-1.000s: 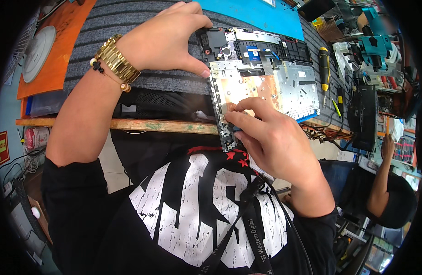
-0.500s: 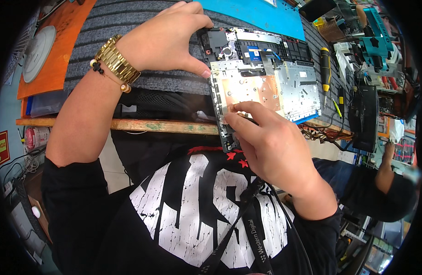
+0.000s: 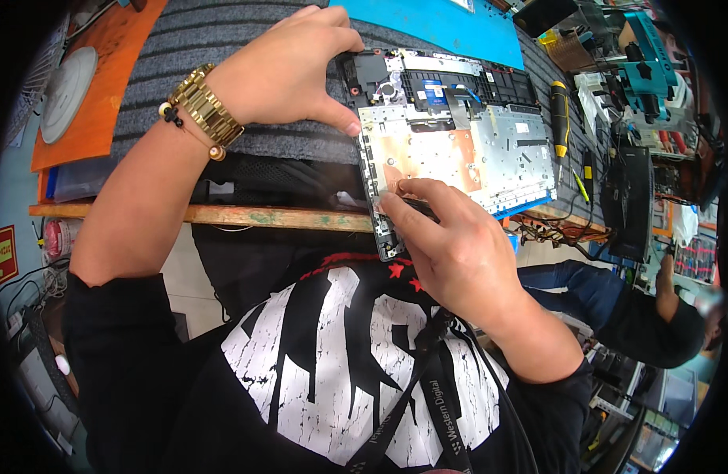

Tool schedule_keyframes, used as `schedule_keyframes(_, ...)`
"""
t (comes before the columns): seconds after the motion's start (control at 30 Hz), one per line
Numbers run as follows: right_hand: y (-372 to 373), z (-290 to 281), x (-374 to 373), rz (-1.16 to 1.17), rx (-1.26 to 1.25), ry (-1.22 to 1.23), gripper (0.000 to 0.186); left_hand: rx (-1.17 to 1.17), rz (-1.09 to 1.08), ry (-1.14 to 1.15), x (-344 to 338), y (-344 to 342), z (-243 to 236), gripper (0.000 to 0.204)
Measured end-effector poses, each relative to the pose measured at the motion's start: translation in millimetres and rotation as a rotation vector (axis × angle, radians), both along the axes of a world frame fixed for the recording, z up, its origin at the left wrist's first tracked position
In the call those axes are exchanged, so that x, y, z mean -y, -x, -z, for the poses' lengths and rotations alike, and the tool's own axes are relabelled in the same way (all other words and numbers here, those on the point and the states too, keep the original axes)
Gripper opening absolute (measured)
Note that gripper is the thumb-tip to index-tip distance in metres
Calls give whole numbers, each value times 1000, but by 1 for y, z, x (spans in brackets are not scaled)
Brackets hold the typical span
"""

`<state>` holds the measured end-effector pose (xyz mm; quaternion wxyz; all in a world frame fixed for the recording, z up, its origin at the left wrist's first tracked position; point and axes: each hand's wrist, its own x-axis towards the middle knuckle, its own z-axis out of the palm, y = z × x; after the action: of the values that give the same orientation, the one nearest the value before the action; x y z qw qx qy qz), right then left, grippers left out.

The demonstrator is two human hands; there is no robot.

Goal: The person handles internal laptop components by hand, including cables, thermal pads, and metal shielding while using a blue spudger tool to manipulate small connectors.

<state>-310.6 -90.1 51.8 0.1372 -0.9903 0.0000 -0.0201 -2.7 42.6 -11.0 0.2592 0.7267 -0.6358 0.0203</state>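
An opened laptop chassis [image 3: 506, 162] lies with its inner side up, tilted over the near table edge. It has a silver metal plate, a copper-coloured patch [image 3: 443, 154] and black plastic parts toward the far side. My left hand [image 3: 289, 71] grips its far left corner, the thumb on the left edge and the fingers beyond the corner. Low on the chassis, near its left side, my right hand [image 3: 467, 249] has thumb and index finger pinched close to the metal. Whatever those fingertips hold, if anything, is hidden.
A striped grey mat [image 3: 245, 47] covers the table beneath a blue sheet [image 3: 435, 31]. To the right lie a yellow-black screwdriver [image 3: 560, 118] and cables. An orange board [image 3: 115, 87] bears a grey disc [image 3: 67, 91] at left. Another person [image 3: 648, 324] is at the right.
The chassis has shifted slightly left, with both hands moving along. My right fingertips stay close to its lower left part. The person at the right has changed posture.
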Motion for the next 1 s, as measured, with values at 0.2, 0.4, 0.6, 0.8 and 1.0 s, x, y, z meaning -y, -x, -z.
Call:
schedule_keyframes(0.2, 1, 10, 2, -63, 68, 44, 58, 8, 16, 23, 0, -1, 0, 101)
schedule_keyframes(0.4, -2, -1, 1, 13, -13, -109, 44, -7, 4, -12, 0, -1, -2, 104)
schedule_keyframes(0.6, -17, -18, 13, 68, -118, -295, 33, -11, 9, 12, 1, -2, -1, 105)
schedule_keyframes(0.8, -18, -21, 13, 12, -152, -210, 43, -29, -6, -9, 2, -3, -1, 103)
schedule_keyframes(1.0, -19, -21, 11, -58, -163, -108, 46, -10, 4, 17, 0, -2, -2, 101)
